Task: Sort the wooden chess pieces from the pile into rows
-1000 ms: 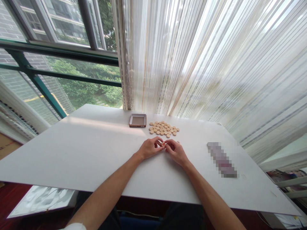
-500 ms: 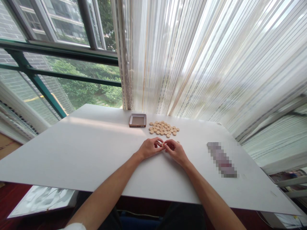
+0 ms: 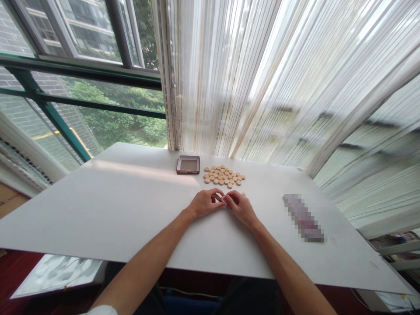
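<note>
My left hand [image 3: 206, 202] and my right hand [image 3: 240, 205] rest together on the white table [image 3: 114, 205], fingertips meeting. Between them they pinch a small round wooden disc [image 3: 223, 199], mostly hidden by the fingers. Just beyond the hands lies a flat cluster of several pale wooden discs [image 3: 223, 176], laid face down. Another small disc peeks out by my right hand's far side [image 3: 243, 194].
A small shallow box [image 3: 188, 164] with a dark rim sits left of the disc cluster. A blurred oblong object [image 3: 303, 218] lies at the right of the table. Striped sheer curtains hang behind; a window is at the left.
The disc between my fingers has turned, so its red marking no longer shows. My hands have barely shifted. The curtain at the right has swung.
</note>
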Available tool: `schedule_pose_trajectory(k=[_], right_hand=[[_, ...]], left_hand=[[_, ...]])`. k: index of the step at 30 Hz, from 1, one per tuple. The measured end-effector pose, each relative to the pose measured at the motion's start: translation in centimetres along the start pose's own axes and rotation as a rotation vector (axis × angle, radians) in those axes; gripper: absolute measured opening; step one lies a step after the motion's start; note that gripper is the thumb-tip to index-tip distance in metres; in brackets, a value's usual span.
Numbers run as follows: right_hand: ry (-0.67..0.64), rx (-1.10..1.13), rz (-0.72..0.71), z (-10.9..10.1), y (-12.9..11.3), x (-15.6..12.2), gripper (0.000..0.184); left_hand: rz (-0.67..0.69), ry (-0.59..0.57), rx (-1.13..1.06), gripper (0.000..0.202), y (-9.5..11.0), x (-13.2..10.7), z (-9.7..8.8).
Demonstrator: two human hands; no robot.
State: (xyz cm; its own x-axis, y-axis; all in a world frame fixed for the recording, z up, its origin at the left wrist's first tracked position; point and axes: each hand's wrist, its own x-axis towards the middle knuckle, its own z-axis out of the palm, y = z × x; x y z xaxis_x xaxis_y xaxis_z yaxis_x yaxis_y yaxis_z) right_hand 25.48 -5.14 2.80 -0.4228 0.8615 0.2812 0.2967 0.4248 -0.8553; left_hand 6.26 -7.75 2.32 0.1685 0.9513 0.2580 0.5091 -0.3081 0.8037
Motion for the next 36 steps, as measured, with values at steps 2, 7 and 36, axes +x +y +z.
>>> schedule_pose_trajectory(k=[2,7,36], right_hand=[[-0.003,-0.003,-0.004,-0.02,0.06,0.01,0.025],[-0.02,0.007,-0.014,0.0,0.3,0.09,0.022],[-0.037,-0.001,0.027,-0.01,0.4,0.17,0.028]], left_hand=[[-0.006,-0.003,-0.002,0.026,0.06,-0.01,-0.02],[-0.008,0.007,-0.002,0.027,0.1,-0.02,-0.06],[0.015,0.002,0.041,0.024,0.21,-0.09,-0.12]])
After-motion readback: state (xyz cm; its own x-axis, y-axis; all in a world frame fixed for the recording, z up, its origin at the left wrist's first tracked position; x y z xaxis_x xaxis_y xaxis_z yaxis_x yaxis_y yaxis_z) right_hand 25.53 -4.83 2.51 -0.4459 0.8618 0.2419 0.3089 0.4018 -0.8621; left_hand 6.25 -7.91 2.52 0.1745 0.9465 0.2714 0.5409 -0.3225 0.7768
